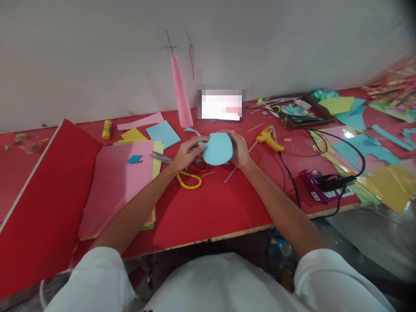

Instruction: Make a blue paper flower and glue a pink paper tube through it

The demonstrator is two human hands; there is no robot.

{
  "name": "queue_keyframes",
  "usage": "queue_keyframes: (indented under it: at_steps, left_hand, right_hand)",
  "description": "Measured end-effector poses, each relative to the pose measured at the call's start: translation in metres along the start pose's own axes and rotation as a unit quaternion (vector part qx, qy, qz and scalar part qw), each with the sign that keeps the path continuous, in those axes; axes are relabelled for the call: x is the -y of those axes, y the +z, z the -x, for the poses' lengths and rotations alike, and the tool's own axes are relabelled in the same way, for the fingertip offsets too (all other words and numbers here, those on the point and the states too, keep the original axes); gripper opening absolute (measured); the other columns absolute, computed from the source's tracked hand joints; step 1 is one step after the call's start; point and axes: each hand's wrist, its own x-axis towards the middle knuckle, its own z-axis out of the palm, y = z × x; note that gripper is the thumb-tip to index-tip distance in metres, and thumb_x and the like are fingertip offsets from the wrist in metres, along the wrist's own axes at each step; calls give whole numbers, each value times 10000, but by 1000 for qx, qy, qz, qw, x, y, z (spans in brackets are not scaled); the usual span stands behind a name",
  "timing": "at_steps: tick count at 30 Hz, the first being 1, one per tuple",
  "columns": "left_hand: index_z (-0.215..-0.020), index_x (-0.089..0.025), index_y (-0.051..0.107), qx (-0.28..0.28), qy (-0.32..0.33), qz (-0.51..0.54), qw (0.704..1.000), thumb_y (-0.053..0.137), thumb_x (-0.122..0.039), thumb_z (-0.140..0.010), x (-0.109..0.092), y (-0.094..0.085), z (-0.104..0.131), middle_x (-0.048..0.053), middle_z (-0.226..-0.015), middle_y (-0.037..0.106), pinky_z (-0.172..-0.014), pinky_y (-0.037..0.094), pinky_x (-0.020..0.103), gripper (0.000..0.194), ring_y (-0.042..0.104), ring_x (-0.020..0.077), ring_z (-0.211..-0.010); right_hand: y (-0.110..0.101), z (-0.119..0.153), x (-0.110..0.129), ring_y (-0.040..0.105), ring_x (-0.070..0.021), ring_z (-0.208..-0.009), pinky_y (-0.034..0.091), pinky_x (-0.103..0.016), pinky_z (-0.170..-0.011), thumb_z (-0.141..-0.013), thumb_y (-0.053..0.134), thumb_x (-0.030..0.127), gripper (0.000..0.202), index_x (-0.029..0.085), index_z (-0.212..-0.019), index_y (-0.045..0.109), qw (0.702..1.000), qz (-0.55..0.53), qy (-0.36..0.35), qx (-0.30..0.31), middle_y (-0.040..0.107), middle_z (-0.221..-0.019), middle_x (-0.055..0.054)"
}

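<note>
Looks like a paper-handling step, left hand (189, 152) pinching the blue cutout (218, 149), right hand (240, 149) gripping its other edge, so next probably needs a light touch.

R hand (239, 149) is partly hidden by blue ppr. (218, 149); yel. scissors (190, 187) are partly covered by L hand (186, 154); screen (222, 104) is pixelated.

Both bare arms stretch out in front, elbows apart, the left forearm (139, 203) and right forearm (281, 206) slanting inward until the hands sit near each other, not touching. The left hand (186, 152) bends its thumb and index finger together in a light pinch, while opposite it the right hand (239, 149) curls inward, fingertips hidden from view.
</note>
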Motion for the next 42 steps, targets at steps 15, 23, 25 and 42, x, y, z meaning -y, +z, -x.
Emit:
queue_keyframes:
  at_steps: [15, 23, 25, 42]
  left_hand:
    - [-1271, -172, 723, -59, -48, -132, 988, 730, -582, -922, 19, 1, -2, 129, -1288, 773, -934, 584, 366, 539, 723, 252, -1064]
    - [-1155, -204, 727, -102, -24, -71, 992, 730, -592, -952, 13, 0, -4, 79, -1121, 748, -859, 513, 327, 437, 665, 208, -970]
    - [-986, -201, 696, -127, -43, -44, 990, 699, -635, -961, 14, 0, -4, 39, -917, 681, -726, 456, 306, 434, 594, 176, -810]
    - [-832, -206, 690, -141, -16, -35, 989, 757, -600, -914, 7, -1, -6, 26, -831, 679, -778, 484, 332, 408, 591, 188, -805]
  right_hand:
    - [11, 9, 6, 718, -277, -1153, 609, -423, -968, -887, 763, 750, 609, 295, -1289, 722, 997, 56, -46, 38, 775, -1246, -85]
    - [7, 5, -3, 697, -215, -803, 553, -341, -737, -823, 831, 676, 478, 224, -912, 706, 989, 134, -18, 52, 736, -842, -37]
    - [8, 5, -1, 658, -191, -751, 525, -320, -695, -832, 814, 683, 477, 227, -878, 681, 989, 139, -30, 47, 698, -790, -15]
    - [16, 16, 20, 432, -133, -559, 344, -296, -567, -917, 714, 628, 476, 230, -697, 574, 965, 187, -11, 181, 504, -600, 34]
